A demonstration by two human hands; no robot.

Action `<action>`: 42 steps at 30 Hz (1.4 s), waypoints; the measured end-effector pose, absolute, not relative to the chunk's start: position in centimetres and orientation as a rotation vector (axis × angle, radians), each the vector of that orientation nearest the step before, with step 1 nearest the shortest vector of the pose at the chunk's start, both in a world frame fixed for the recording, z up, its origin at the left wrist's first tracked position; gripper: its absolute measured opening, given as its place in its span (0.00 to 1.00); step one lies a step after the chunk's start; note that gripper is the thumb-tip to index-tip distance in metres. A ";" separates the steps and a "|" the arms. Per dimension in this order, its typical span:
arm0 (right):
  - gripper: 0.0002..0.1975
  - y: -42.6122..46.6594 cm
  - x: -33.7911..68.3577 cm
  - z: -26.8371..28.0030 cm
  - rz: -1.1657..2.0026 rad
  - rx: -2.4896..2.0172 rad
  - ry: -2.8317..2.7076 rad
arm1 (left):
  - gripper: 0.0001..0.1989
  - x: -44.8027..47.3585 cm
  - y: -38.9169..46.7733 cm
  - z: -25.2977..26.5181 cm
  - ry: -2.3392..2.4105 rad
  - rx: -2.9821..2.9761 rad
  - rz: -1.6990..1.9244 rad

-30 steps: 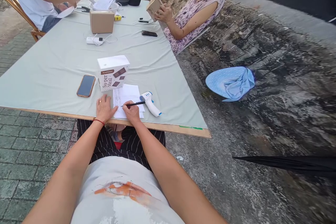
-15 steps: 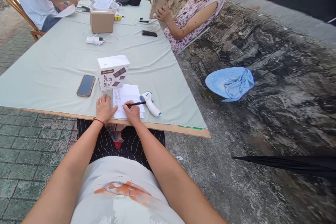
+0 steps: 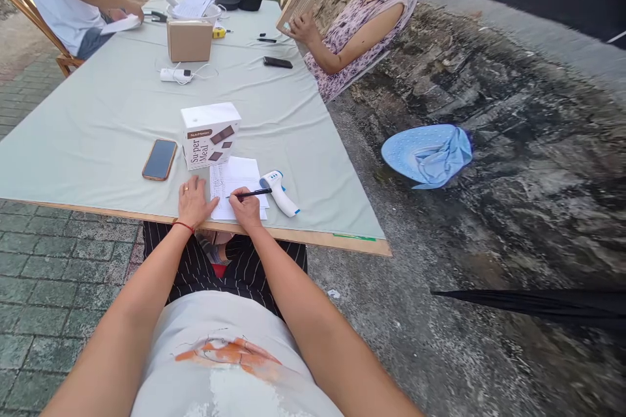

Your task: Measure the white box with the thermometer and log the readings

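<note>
Black pen over a printed sheet
Right hand grips the pen; left hand lies palm-down, fingers loosely spread, thumb at the sheet's left edge. The sheet rests on the table, just beside the infrared thermometer and NutriMotion box.

"NutriMotion" on brn band, "Su-per Meal" below, wht box
</note>
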State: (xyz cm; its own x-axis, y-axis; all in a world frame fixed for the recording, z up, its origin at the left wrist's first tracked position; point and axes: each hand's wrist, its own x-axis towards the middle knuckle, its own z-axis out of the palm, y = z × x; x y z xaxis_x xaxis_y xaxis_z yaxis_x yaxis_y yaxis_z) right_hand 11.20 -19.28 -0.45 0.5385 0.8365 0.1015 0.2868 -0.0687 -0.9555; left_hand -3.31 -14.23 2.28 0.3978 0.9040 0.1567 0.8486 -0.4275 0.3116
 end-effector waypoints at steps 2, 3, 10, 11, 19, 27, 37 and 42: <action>0.05 -19.3 11.2 -0.5 0.600 -1.624 -0.972 | 0.28 -3.3 -14.2 2.3 1.565 2.467 0.450; 0.05 -19.3 11.2 -0.5 0.603 -1.621 -0.973 | 0.28 -3.3 -14.2 2.3 1.563 2.467 0.449; 0.06 -19.3 11.3 -0.6 0.588 -1.613 -0.950 | 0.28 -3.3 -14.2 2.1 1.562 2.470 0.465; 0.06 -19.3 11.3 -0.6 0.585 -1.618 -0.950 | 0.28 -3.3 -14.2 2.1 1.560 2.469 0.464; 0.06 -19.2 11.2 -0.5 0.585 -1.623 -0.971 | 0.28 -3.4 -14.1 1.9 1.555 2.482 0.479; 0.06 -19.2 11.4 -0.8 0.550 -1.612 -0.944 | 0.28 -3.4 -14.1 2.0 1.566 2.473 0.468; 0.14 -18.6 12.1 -1.9 0.508 -1.456 -1.077 | 0.27 -3.4 -14.4 2.1 1.556 2.438 0.505; 0.16 -16.6 15.9 -1.1 0.281 -1.532 -1.592 | 0.29 -4.2 -11.9 1.5 1.605 2.152 0.851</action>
State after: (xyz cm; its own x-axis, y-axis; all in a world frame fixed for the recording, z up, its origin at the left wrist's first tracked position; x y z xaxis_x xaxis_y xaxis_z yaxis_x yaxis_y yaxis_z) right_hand 15.87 -16.58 -1.15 0.1515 0.8917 0.4266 0.6916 0.2127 -0.6902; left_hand -4.21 -11.90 1.47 0.1896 0.9448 0.2673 0.7513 -0.3149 0.5800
